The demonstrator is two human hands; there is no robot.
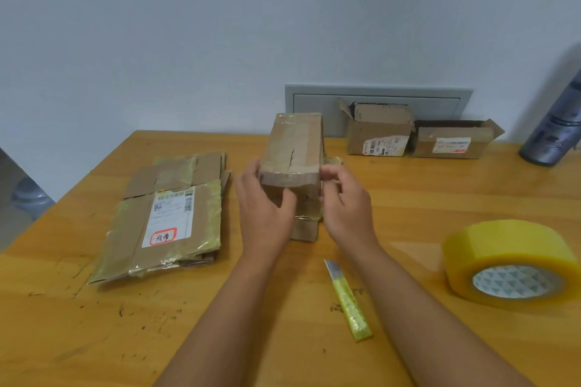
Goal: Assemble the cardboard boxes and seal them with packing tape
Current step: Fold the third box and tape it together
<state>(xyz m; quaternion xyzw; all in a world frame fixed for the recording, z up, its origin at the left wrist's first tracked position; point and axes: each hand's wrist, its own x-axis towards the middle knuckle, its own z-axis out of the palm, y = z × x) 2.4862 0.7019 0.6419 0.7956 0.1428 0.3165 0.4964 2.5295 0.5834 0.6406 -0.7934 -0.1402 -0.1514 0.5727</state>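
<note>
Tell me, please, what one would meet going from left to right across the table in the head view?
Flattened boxes → left hand → box being assembled → right hand → first open box → second open box → tape roll → grey bottle.

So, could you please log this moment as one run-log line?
stage: forming box | left hand: holds box | right hand: pinches box edge | tape roll: on table, untouched | knife: on table

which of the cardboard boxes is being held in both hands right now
The taped box at the table's centre, gripped by the left hand and right hand. The two open boxes stand untouched by the wall.
</note>
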